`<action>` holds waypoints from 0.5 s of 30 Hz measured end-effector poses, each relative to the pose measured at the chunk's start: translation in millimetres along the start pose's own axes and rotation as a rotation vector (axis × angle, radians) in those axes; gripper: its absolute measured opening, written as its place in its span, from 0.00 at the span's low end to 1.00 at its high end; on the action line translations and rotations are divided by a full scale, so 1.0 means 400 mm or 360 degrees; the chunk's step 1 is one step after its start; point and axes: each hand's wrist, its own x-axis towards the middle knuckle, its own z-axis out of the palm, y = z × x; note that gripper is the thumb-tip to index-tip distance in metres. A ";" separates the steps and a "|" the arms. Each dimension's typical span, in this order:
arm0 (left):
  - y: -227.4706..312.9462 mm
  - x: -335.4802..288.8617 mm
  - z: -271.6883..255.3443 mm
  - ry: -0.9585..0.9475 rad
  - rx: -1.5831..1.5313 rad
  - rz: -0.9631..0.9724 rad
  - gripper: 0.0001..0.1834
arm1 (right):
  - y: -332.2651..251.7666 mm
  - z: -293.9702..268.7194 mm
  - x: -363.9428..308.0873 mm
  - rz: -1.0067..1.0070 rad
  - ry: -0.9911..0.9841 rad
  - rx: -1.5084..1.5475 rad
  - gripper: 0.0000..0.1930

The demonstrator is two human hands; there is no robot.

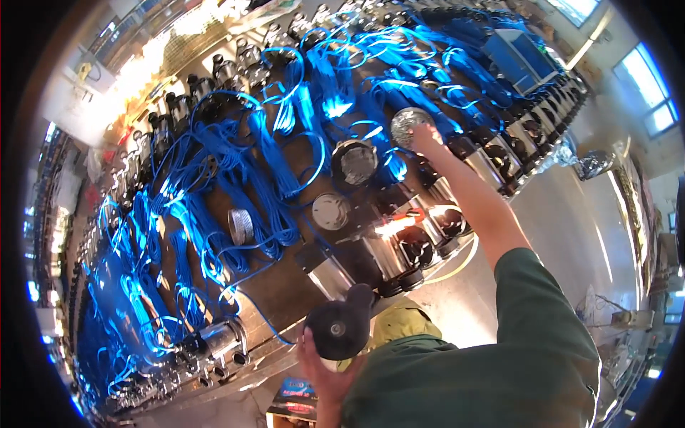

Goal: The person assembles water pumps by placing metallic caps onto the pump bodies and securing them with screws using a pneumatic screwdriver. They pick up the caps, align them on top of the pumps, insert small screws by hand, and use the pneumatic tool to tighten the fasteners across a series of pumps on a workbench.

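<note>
My left hand point(322, 378), low in the view, is closed around the edge of a black round pump casing point(330, 329) with a short side outlet and a small hole at its centre. My right arm stretches across the bench to the far right. There my right hand point(427, 138) has its fingers on the rim of a silvery round mesh piece point(407, 123); the fingertips are partly hidden. Left of that hand lie a silvery bowl-like part point(355, 162) and a pale flat disc point(330, 212). Steel-bodied pump units point(386, 255) with black ends stand between my arms.
Bundles of blue cable point(275, 157) cover much of the bench, among rows of steel pumps. A silver perforated ring point(241, 226) sits at the left among the cables. A blue bin point(519, 61) stands at the far right. Near my left hand is a printed box point(294, 401).
</note>
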 end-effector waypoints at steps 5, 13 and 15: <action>-0.057 -0.006 0.042 0.0058 0.0240 -0.0045 0.62 | -0.112 -0.020 -0.011 -0.0064 -0.0217 0.0131 0.12; -0.014 0.105 0.065 0.0238 -0.0754 -0.0607 0.45 | -0.057 -0.065 -0.024 -0.0128 -0.0120 0.0515 0.10; -0.027 0.127 0.081 0.0228 -0.0700 -0.0745 0.39 | -0.057 -0.066 -0.037 -0.0149 -0.0021 0.0497 0.10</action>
